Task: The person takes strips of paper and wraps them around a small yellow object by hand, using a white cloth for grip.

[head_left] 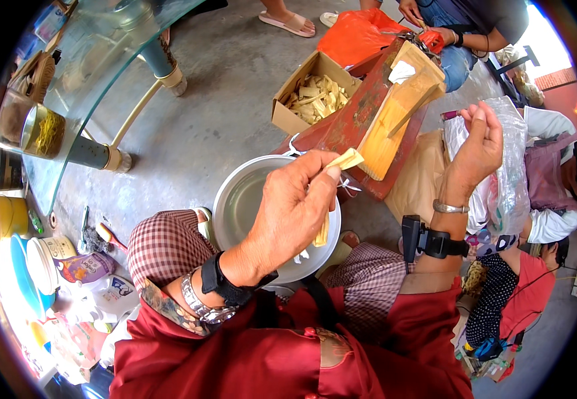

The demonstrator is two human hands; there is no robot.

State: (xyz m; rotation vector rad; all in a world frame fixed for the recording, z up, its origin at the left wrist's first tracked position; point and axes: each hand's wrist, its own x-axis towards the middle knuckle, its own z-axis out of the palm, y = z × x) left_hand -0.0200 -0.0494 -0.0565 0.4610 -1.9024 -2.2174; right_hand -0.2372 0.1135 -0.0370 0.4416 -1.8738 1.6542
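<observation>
1. Strip, pale yellow and folded, juts from between the thumb and fingers of our left hand, which pinches it over the near end of the red counter.
2. Below that hand we see a yellowish length above the pale basin; we cannot tell whether it belongs to the same piece.
3. Our right hand is raised past the counter's right edge, fingers bent and thumb drawn in, gripping a small tool whose dark red end points left.
4. Along the counter lies a wooden board, with a white scrap near its far end.
5. By the counter's near left corner, the basin sits between our knees, holding liquid.
6. Beside the counter's left edge we have a cardboard box of yellowish pieces.
7. Brown paper spreads beyond the right edge, near clear plastic.
8. Around the far end, a co-worker's hand is near an orange-red bag.
</observation>
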